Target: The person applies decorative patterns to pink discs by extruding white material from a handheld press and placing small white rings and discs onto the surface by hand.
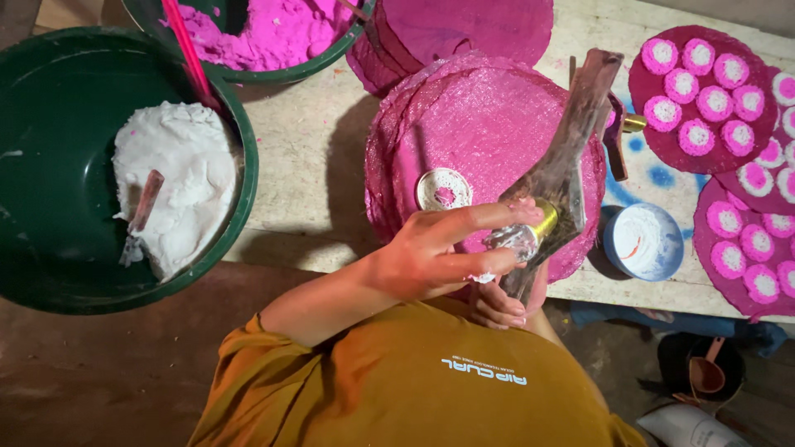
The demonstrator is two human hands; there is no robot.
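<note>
My left hand (443, 248) reaches over the table edge. Its fingers pinch a lump of white dough (512, 240) at the brass-coloured nozzle (545, 219) of a dark wooden press (571, 141). The press stands tilted over a stack of round pink mesh mats (489, 124). Under my left hand, my right hand (497, 308) is mostly hidden and grips the lower end of the press. One white ring with a pink centre (445, 188) lies on the top mat, just left of the nozzle.
A green basin of white dough (178, 178) with a small stick stands at left, and a green basin of pink dough (265, 33) behind it. A small blue bowl (644, 242) sits right of the press. Round pink mats with several pink-and-white pieces (700, 91) fill the right side.
</note>
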